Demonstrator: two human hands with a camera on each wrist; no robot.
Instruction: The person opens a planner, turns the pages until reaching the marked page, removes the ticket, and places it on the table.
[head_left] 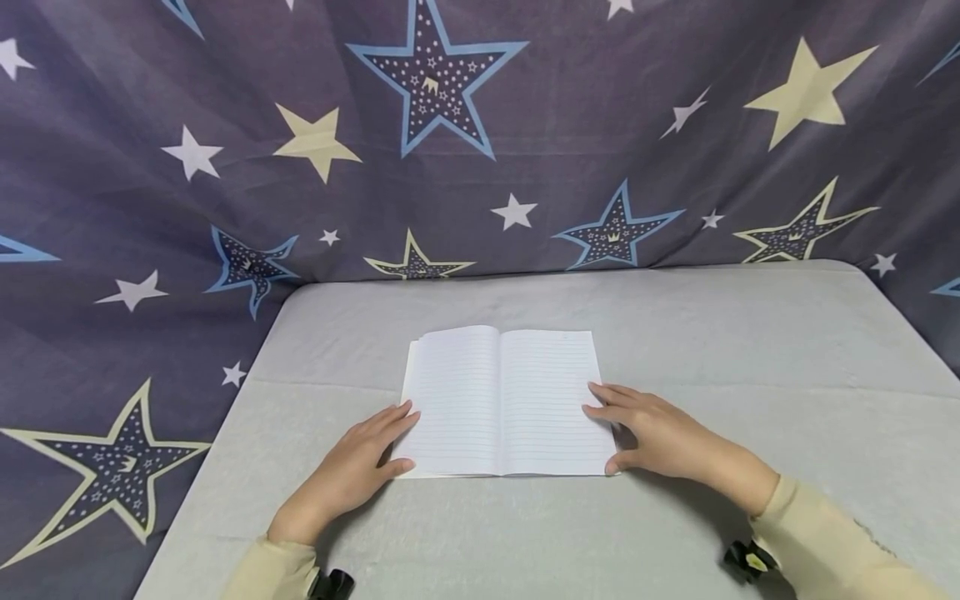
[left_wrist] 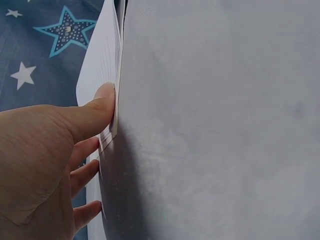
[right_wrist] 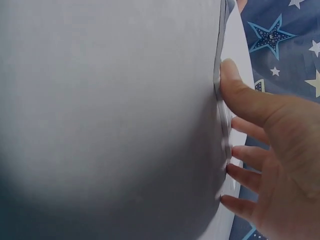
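Observation:
An open lined notebook [head_left: 504,403] lies flat on a grey table [head_left: 712,333], in the middle of the head view. My left hand [head_left: 352,471] lies at its left edge, fingers straight along the page margin, thumb at the bottom left corner. My right hand [head_left: 652,433] lies at the right edge, fingertips resting on the right page and thumb at the bottom right corner. In the left wrist view the thumb [left_wrist: 97,112] presses against the notebook's edge [left_wrist: 102,60]. The right wrist view shows the thumb [right_wrist: 240,90] against the page edge [right_wrist: 235,40], the other fingers spread.
A dark fabric backdrop with star patterns [head_left: 435,83] hangs behind and to the left of the table. The table's left edge [head_left: 217,442] runs close to my left arm. Both arms wear cream sleeves [head_left: 825,533].

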